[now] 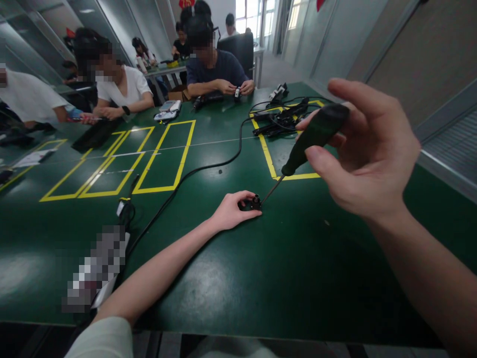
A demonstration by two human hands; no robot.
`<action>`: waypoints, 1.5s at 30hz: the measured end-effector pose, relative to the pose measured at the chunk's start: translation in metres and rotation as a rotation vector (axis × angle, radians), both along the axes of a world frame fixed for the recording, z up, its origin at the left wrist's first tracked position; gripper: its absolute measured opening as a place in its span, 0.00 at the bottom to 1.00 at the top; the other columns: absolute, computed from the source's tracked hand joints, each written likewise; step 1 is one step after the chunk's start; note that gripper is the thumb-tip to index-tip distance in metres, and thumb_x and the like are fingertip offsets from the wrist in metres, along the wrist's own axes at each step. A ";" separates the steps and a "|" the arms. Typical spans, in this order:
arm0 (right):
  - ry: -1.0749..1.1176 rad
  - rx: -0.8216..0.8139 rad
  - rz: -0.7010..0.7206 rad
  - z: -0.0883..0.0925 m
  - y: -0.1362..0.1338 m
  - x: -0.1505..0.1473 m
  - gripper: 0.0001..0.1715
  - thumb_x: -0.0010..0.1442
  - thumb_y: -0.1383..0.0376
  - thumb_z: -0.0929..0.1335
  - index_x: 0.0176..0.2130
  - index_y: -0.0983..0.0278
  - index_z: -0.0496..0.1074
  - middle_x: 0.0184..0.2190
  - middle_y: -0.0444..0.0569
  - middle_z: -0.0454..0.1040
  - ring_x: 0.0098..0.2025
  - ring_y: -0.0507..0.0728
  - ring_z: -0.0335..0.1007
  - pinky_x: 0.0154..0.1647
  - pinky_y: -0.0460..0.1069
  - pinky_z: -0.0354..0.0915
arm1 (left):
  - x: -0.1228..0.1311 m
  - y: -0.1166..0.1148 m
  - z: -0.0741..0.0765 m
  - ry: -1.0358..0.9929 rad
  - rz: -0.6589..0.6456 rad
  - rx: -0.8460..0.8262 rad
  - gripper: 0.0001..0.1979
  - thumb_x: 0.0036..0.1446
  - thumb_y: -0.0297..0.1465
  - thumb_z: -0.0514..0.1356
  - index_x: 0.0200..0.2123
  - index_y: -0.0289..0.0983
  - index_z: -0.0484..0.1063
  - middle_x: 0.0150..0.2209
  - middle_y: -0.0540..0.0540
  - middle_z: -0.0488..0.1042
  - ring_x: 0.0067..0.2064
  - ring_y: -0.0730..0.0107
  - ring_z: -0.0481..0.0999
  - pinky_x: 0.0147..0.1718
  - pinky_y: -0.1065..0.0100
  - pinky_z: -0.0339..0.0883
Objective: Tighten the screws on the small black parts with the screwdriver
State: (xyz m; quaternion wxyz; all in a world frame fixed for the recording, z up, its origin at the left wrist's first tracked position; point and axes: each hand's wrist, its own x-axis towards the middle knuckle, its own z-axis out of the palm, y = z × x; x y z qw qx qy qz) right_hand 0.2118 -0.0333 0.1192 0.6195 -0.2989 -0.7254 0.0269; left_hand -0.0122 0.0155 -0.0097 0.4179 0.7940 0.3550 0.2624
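My left hand (235, 211) rests on the green table and pinches a small black part (256, 204) with a round, hollow top between thumb and fingers. In my right hand (376, 149) is a screwdriver (315, 136), its dark green handle held between the thumb and fingers. The handle tilts up to the right, and the thin metal shaft slants down to the left. The shaft's tip meets the right side of the small black part, or lies just beside it; I cannot tell which. The index finger is raised off the handle.
A black cable (208, 168) snakes across the green table (208, 278). Several black cables and parts (283, 119) lie heaped at the back right. A partly blurred-out object (99, 268) lies beside my left forearm. Yellow tape (154, 189) marks rectangles. Co-workers (219, 69) sit opposite.
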 end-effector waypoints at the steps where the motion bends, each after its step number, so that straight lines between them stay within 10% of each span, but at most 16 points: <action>1: 0.008 -0.027 0.019 0.000 -0.001 -0.001 0.36 0.61 0.66 0.72 0.64 0.42 0.68 0.50 0.44 0.77 0.50 0.58 0.79 0.43 0.55 0.81 | 0.000 0.000 0.000 0.000 -0.002 -0.001 0.18 0.54 0.36 0.73 0.45 0.35 0.80 0.43 0.43 0.84 0.42 0.63 0.80 0.45 0.63 0.71; 9: 0.000 0.006 -0.089 0.005 -0.003 -0.002 0.35 0.57 0.66 0.75 0.59 0.36 0.74 0.46 0.44 0.72 0.48 0.57 0.73 0.32 0.50 0.76 | 0.000 -0.001 0.002 -0.002 -0.001 -0.005 0.18 0.54 0.37 0.73 0.46 0.36 0.81 0.42 0.44 0.84 0.41 0.64 0.80 0.45 0.63 0.72; 27: 0.058 -0.019 0.070 0.000 -0.002 -0.002 0.28 0.65 0.65 0.69 0.62 0.46 0.72 0.48 0.45 0.78 0.41 0.55 0.81 0.46 0.57 0.82 | -0.001 -0.002 0.003 -0.001 0.002 -0.008 0.17 0.54 0.38 0.72 0.45 0.37 0.81 0.41 0.44 0.84 0.40 0.63 0.79 0.45 0.62 0.72; 34: -0.021 0.038 -0.136 0.003 -0.002 0.001 0.36 0.56 0.65 0.76 0.60 0.38 0.73 0.47 0.46 0.72 0.50 0.58 0.73 0.36 0.51 0.79 | -0.001 -0.001 0.001 -0.006 0.003 0.001 0.17 0.53 0.36 0.73 0.45 0.36 0.81 0.42 0.44 0.84 0.41 0.64 0.80 0.44 0.64 0.71; 40: 0.033 0.007 0.053 0.002 -0.002 0.001 0.30 0.63 0.64 0.69 0.62 0.42 0.73 0.48 0.45 0.78 0.47 0.58 0.81 0.50 0.59 0.83 | 0.002 0.000 0.000 -0.010 0.006 -0.001 0.17 0.53 0.36 0.74 0.45 0.35 0.81 0.42 0.44 0.84 0.41 0.64 0.80 0.43 0.65 0.71; 45: -0.060 0.112 -0.130 0.001 0.002 0.005 0.35 0.58 0.61 0.76 0.63 0.43 0.73 0.46 0.48 0.73 0.50 0.59 0.74 0.36 0.51 0.79 | 0.002 -0.001 0.002 0.001 0.012 -0.016 0.18 0.53 0.36 0.73 0.45 0.35 0.81 0.42 0.44 0.84 0.42 0.63 0.80 0.44 0.65 0.71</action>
